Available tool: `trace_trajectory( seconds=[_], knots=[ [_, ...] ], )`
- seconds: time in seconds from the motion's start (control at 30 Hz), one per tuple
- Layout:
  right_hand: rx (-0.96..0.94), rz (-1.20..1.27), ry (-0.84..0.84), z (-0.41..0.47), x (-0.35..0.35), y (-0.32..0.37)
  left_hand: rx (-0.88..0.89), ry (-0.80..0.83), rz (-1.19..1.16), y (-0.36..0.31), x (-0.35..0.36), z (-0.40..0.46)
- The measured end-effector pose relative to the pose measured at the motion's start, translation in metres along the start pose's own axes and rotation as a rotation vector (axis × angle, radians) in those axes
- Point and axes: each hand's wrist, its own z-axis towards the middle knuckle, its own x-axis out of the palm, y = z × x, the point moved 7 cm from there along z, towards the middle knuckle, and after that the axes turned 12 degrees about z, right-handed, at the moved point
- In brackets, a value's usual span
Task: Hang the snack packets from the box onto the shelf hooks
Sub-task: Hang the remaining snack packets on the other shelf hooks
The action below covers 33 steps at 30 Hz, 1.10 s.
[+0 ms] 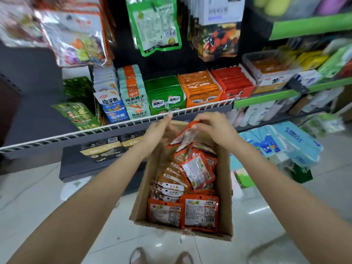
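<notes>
Snack packets (187, 137) pinched in right hand (211, 128)

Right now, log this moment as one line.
right hand: pinches orange foil snack packet | left hand: open | brown cardboard box: packets remain

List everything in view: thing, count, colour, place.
cardboard box: one, brown, on the floor below the shelf
snack packets: many, orange-red, inside the box
lifted packets: a few, orange-red, above the box's far end
hanging packets: several, green, silver, dark, on upper hooks
display boxes: several, blue, teal, green, orange, red, on the wire-edged shelf
tissue packs: several, light blue, right floor
left hand: one, at the box's far edge
right hand: one, pinching the lifted packets
</notes>
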Motion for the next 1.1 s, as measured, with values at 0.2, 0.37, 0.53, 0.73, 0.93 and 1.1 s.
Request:
trace_trajectory(
  seconds=[0.2, 0.37, 0.53, 0.73, 0.93, 1.1],
  knots=[
    [-0.175, 0.214, 0.020, 0.014, -0.013, 0.089, -0.136, 0.411, -0.566, -0.015, -0.018, -0.028],
    [-0.067, 0.617, -0.046, 0.021, 0.012, 0.115, -0.064, 0.186, -0.873, -0.023, -0.065, -0.053],
    [0.204, 1.147, 0.026, 0.024, 0.077, 0.135, -0.036, -0.088, -0.951, 0.003, -0.122, -0.070],
    [0.115, 0.681, -0.143, 0.053, 0.132, 0.171, 0.039, -0.215, -0.649, 0.050, -0.208, -0.090],
    [0.060, 0.583, -0.203, 0.093, 0.189, 0.230, 0.276, -0.474, -0.178, 0.056, -0.323, -0.120],
    [0.061, 0.653, -0.177, 0.123, 0.239, 0.266, 0.288, -0.569, -0.162, 0.079, -0.397, -0.128]
  ],
)
